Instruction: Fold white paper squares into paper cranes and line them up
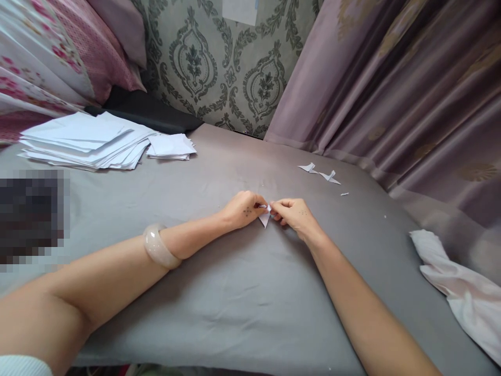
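A small piece of folded white paper (264, 219) is pinched between my two hands, just above the grey sheet (219, 308). My left hand (243, 210) grips its left side between thumb and fingers; a pale bangle is on that wrist. On the paper's right side, my right hand (293, 215) closes its fingertips on the upper edge. The hands nearly meet, and the fingers hide part of the folds. Beyond the right hand lie two folded white paper shapes (330, 177) with pointed ends, and a tiny paper scrap (344, 194).
A big stack of white paper (78, 137) lies at the back left, beside a smaller stack of paper squares (171, 146). Black cloth (152, 112) lies behind them. Purple curtains (352, 83) hang along the right, and a crumpled pale cloth (457, 287) lies at the right edge.
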`<state>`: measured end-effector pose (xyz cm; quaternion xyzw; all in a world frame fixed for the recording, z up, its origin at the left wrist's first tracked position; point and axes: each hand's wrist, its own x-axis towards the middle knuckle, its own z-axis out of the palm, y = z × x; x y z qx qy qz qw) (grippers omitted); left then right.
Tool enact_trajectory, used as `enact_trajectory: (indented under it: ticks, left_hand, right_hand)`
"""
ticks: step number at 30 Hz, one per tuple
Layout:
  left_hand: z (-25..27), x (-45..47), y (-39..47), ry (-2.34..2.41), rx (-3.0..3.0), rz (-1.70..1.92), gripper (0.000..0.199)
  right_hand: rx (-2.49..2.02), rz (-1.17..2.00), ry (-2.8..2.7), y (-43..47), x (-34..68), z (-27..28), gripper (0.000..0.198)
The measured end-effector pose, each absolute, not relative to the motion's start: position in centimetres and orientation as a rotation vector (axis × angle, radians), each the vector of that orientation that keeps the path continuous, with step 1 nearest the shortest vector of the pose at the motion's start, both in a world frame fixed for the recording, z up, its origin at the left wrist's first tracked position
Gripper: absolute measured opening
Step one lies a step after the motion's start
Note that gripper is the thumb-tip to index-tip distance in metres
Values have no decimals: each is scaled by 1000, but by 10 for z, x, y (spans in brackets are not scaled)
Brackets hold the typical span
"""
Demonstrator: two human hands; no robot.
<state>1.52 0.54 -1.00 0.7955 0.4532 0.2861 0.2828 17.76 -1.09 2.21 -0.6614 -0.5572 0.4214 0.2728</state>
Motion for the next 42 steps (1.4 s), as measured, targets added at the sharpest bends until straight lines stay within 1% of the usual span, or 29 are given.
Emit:
enact_trajectory:
  ticks: [4, 9, 12, 30, 35, 42]
  left_hand:
    - [-10, 15, 6, 1203, 2121, 768, 22]
    - [-11, 15, 6, 1188, 2131, 769, 24]
    - [-11, 14, 6, 1183, 2137, 768, 24]
    - [-7, 16, 5, 1176, 2050, 765, 24]
    - [-6, 15, 3, 1175, 2008, 779, 25]
    - [-5, 16, 3, 1184, 1998, 766, 26]
  right_hand:
    - [-1723, 1275, -1380, -8, 180, 18, 12]
    - [-1685, 1446, -1279, -5, 186, 16, 15]
    - [-1679, 1534, -1205, -4, 187, 16, 14]
    - [-1772, 1481, -1257, -4, 189, 19, 16]
    - [-1773, 1532, -1256, 0, 194, 20, 16]
    - [-1753, 1619, -1276, 6, 199, 23, 11]
